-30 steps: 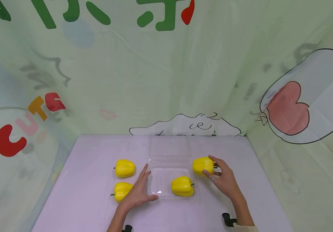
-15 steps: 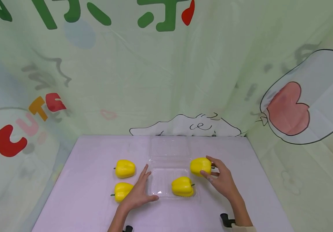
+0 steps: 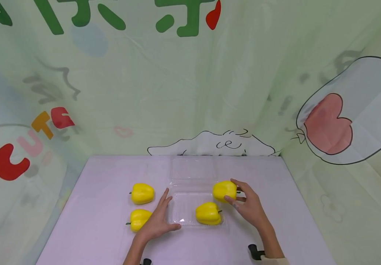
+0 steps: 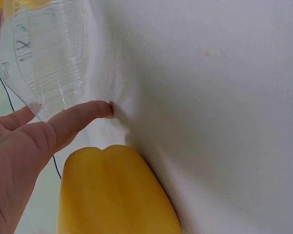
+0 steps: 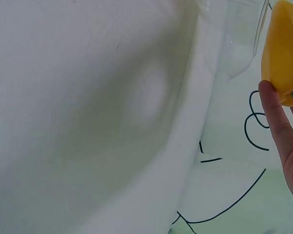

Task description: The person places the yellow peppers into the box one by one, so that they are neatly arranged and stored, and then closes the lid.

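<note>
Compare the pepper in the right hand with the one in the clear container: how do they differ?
The held pepper is gripped by the right hand; no hand touches the container pepper.
The held pepper appears raised near the far right corner of the clear container, while the container pepper sits inside, at the right end.
Both are yellow, with stems pointing right in the head view.

On the bench (image 3: 87, 221), the container (image 3: 184, 209) lies in the middle, and its lid (image 3: 194, 169) is directly behind it. The inner pepper (image 3: 208, 213) sits in the right part of the container. On the left side, the rear pepper (image 3: 142, 193) lies behind the front pepper (image 3: 140, 219). The left hand (image 3: 157, 221) is between this front pepper and the container; the right hand (image 3: 248, 208) has another pepper (image 3: 224, 191) near the container's right rear corner.
</note>
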